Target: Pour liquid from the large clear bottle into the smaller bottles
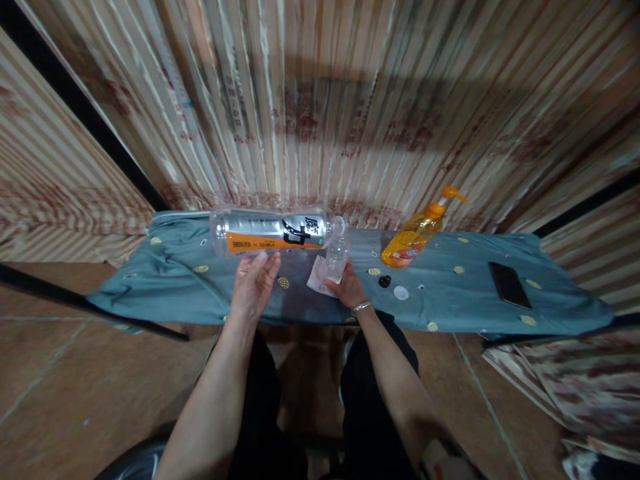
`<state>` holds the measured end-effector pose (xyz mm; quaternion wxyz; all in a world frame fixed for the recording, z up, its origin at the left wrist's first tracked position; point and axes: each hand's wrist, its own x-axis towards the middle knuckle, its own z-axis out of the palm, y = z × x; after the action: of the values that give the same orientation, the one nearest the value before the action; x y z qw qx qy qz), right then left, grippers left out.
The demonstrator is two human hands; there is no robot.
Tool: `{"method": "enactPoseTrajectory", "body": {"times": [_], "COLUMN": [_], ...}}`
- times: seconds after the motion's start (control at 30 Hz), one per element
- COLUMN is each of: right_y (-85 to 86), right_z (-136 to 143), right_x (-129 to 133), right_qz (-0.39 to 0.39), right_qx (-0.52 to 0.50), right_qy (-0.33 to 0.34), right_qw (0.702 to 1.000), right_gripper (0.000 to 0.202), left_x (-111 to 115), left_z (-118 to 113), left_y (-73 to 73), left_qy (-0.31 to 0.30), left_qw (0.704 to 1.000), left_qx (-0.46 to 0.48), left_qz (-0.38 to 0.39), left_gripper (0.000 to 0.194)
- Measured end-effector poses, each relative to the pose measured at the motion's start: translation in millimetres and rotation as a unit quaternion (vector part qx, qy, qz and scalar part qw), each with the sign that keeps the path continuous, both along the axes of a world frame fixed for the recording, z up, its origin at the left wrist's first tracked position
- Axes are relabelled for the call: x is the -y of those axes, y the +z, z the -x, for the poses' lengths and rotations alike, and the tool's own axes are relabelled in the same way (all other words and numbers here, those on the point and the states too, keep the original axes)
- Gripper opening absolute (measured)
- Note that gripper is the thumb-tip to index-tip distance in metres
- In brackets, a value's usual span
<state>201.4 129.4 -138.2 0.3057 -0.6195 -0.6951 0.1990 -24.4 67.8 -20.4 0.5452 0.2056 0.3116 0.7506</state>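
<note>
A large clear plastic bottle (273, 230) with a silver and orange label is tipped onto its side. My left hand (255, 280) grips it from the near side, with part of the fingers hidden by the bottle. Its neck points right and meets the mouth of a small clear plastic bottle (338, 253), though I cannot tell whether the two rims touch. My right hand (350, 287) is closed round the lower part of the small bottle, which stands nearly upright. By the small bottle's base is a white tissue (318, 277).
On the table's blue-green cloth (295, 300) stands an orange pump bottle (413, 237). Near it lie a black cap (385, 281) and a white cap (401, 293). A dark phone (510, 285) rests farther right. Behind the table hangs a striped curtain (310, 107).
</note>
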Motion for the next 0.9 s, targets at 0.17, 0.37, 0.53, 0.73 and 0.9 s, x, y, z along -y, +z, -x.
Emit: {"method": "enactPoseTrajectory", "body": {"times": [0.17,0.37,0.53,0.73,0.9], "right_y": [-0.2,3.0,1.6,2.5,5.5], "right_z": [0.7,-0.8,-0.4,-0.6,-0.4], "right_x": [0.2,1.1,0.8,1.6,3.3], "right_qz": [-0.014,0.005,-0.016,-0.007,-0.007], "right_qx": [-0.008,-0.015,-0.015,-0.022,-0.015], "right_qy": [-0.003,0.003,0.003,0.007,0.006], "right_qw": [1.0,1.0,1.0,1.0,1.0], "right_gripper": [0.089,0.087,0.086,0.087,0.083], "left_x": [0.0,0.0,-0.5,-1.0,-0.7], "left_z": [-0.8,-1.0,-0.1,0.6,1.4], "left_y": [0.6,0.2,-1.5,-3.0,-1.6], "left_qy": [0.0,0.001,-0.001,-0.004,-0.008], "left_qw": [1.0,1.0,1.0,1.0,1.0], "left_qx": [0.011,0.001,-0.006,-0.007,-0.008], "left_qz": [-0.002,-0.002,-0.002,-0.01,-0.007], "left_gripper": [0.044,0.038,0.036,0.039,0.037]}}
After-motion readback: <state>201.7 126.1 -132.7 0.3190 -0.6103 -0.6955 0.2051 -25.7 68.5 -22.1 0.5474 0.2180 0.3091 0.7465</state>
